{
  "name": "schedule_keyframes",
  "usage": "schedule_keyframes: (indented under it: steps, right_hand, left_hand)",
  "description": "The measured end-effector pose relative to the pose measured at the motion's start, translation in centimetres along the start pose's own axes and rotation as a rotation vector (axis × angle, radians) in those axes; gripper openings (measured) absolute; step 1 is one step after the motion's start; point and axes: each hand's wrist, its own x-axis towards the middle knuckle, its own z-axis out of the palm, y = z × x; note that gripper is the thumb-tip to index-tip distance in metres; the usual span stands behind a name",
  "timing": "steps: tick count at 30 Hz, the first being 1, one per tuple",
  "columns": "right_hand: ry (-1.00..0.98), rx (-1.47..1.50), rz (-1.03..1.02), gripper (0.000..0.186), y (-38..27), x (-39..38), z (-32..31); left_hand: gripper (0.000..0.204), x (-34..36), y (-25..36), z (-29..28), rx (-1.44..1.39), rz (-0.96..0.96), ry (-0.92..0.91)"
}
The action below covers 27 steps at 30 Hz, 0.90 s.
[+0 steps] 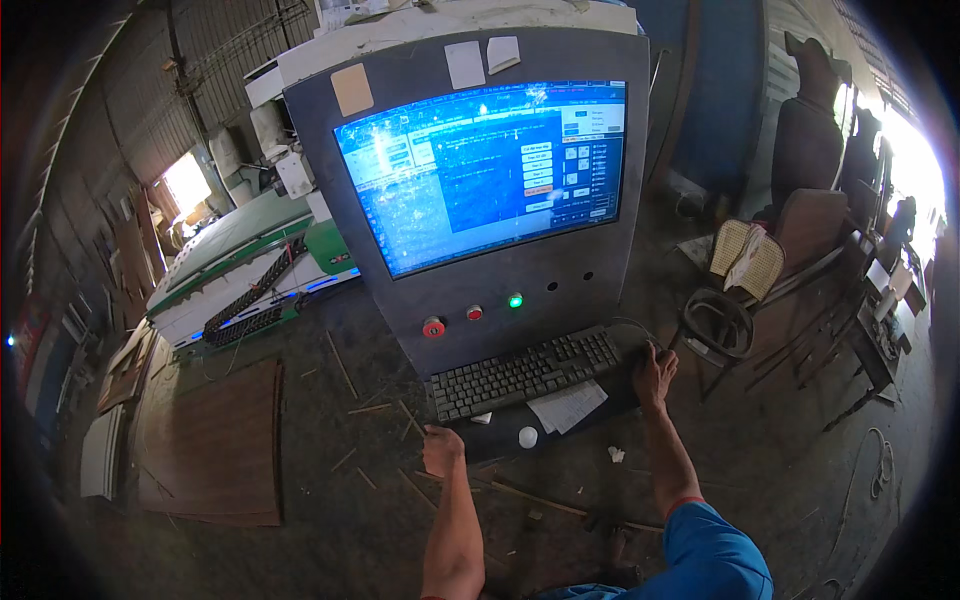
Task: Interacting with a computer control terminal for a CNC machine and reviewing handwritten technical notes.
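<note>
1. The worktop (624, 388) is a dark shelf at the front of the grey cabinet (400, 325), below the lit screen (480, 170). It looks stiff and, by its position, is probably fixed to the cabinet; its side edges seem the natural hold.
2. The left grip (443, 452) is at the shelf's near left corner, its fingers curled in. Whether they pinch the edge or merely rest against it cannot be told.
3. The right grip (655, 378) is at the shelf's right end, its fingers partly extended. Anything under the palm is hidden, so whether it holds something cannot be told.
4. The keyboard (530, 372) lies lengthwise along the shelf, between the two hands. It is likely light, hard plastic, a little flexible if lifted by one end; the short ends give the best hold, clear of the keys.
5. The papers (568, 406) lie in front of the keyboard, toward its right half. They should be light and limp, easily creased, and best taken by the loose front edge.
6. The white round object (528, 437) sits at the front edge, left of the papers. Its material is unclear; a light hold around its sides would suit, as it might slip off.
</note>
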Motion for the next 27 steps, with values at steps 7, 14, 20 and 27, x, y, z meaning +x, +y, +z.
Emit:
schedule_keyframes:
  steps: [7,14,20,27]
  right_hand:
    - [-0.014,-0.011,-0.002,0.053,0.1,0.1,-0.1]
    - [0.000,0.003,-0.005,0.052,0.0,0.0,-0.1]
    - [0.012,0.004,-0.006,0.048,-0.1,0.0,-0.1]
    - [0.029,-0.021,-0.033,0.048,-0.4,-0.1,-0.5]
  left_hand:
    - [0.059,-1.0,0.3,-0.5,-0.009,0.027,0.029]
    - [0.060,-0.7,0.1,-0.1,-0.014,0.038,0.063]
    - [0.059,0.4,-0.5,0.9,-0.045,0.035,0.070]
    - [0.059,-0.5,-0.1,0.1,-0.013,0.053,0.088]
